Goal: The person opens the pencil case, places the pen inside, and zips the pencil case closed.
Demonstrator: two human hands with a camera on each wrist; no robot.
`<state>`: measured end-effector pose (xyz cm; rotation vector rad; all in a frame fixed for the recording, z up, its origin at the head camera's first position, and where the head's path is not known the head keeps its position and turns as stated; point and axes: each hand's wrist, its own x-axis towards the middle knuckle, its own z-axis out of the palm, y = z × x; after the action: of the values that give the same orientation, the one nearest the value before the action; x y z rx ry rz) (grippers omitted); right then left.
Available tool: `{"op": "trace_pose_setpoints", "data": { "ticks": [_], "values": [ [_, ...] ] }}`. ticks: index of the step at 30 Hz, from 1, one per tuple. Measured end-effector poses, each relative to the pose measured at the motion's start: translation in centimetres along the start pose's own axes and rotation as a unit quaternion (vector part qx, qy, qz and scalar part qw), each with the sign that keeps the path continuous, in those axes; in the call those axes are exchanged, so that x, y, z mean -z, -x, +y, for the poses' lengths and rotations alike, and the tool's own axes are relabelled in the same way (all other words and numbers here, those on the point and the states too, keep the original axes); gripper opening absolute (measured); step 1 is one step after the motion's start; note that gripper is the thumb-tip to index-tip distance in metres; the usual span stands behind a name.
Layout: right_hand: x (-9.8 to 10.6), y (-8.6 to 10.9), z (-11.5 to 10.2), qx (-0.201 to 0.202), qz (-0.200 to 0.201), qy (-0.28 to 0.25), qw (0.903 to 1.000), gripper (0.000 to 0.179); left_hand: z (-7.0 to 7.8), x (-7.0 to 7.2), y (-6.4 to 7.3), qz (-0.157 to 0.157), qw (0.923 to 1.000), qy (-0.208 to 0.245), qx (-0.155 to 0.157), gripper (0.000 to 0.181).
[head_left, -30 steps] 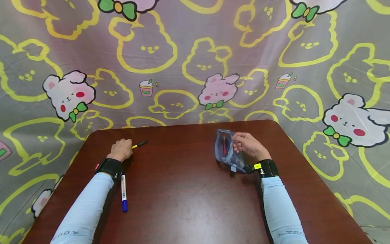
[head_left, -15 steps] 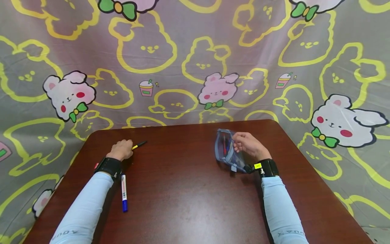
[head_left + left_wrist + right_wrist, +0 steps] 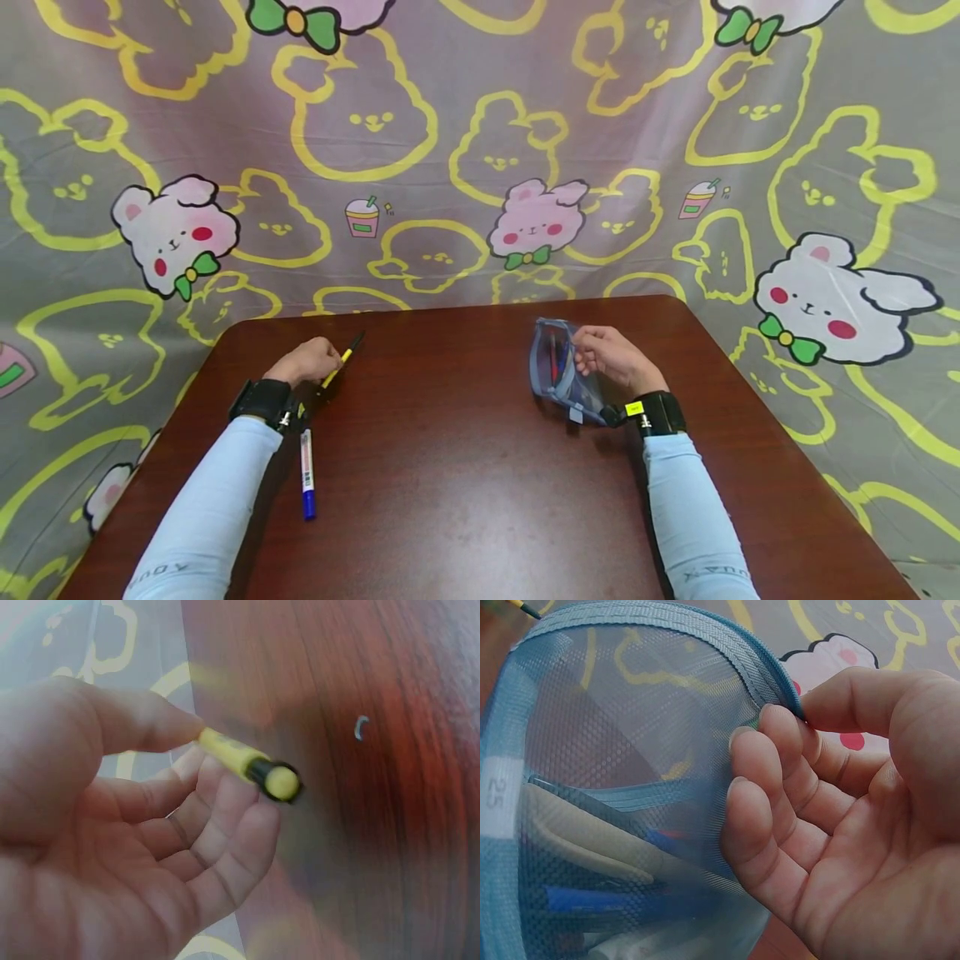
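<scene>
My left hand (image 3: 306, 362) pinches a slim yellow pen (image 3: 231, 754) with black ends between thumb and fingers, at the table's far left. In the head view the pen slants up to the right, its black end pointing away from me. Over on the right, my right hand (image 3: 611, 357) pinches the zip edge of a blue mesh pencil pouch (image 3: 630, 682), holding its mouth wide. Through the mesh show a beige item (image 3: 592, 832), a blue item (image 3: 592, 898) and something red; their kinds are unclear.
A white marker (image 3: 307, 467) with a blue cap lies just right of my left forearm on the brown table (image 3: 450, 433). A tiny pale curved bit (image 3: 361, 727) lies on the wood. A patterned curtain (image 3: 420, 150) hangs behind the table.
My left hand has turned and shifted slightly right, and the yellow pen has swung steeper, showing more of its length. The right hand and pouch have stayed still.
</scene>
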<state>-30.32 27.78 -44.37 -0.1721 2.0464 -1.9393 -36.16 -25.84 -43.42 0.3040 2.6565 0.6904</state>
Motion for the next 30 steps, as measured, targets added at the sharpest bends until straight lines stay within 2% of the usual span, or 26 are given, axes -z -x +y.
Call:
{"op": "trace_pose_setpoints", "data": {
  "ticks": [8,13,20,24,30],
  "values": [
    [0.2,-0.4,0.4,-0.008,-0.001,0.003,1.0000,0.034,0.6,-0.5,-0.2,0.022,0.9983,0.041,0.035,0.027],
    [0.4,-0.7,1.0,-0.010,0.007,-0.001,0.9999,0.032,1.4,-1.1,0.1,0.032,0.9957,0.080,0.034,0.026],
    [0.2,-0.8,0.7,-0.005,0.015,-0.008,0.9998,0.032,2.9,-1.3,0.0,0.033,0.9909,0.126,0.034,0.030],
    [0.2,-0.8,0.5,-0.010,0.012,-0.018,0.9997,0.033,3.5,-1.4,-0.1,0.021,0.9882,0.149,0.031,0.033],
    [0.1,-0.6,0.3,-0.010,0.005,-0.014,0.9998,0.027,4.6,-1.9,-0.5,-0.009,0.9773,0.211,0.016,0.032]
  ]
}}
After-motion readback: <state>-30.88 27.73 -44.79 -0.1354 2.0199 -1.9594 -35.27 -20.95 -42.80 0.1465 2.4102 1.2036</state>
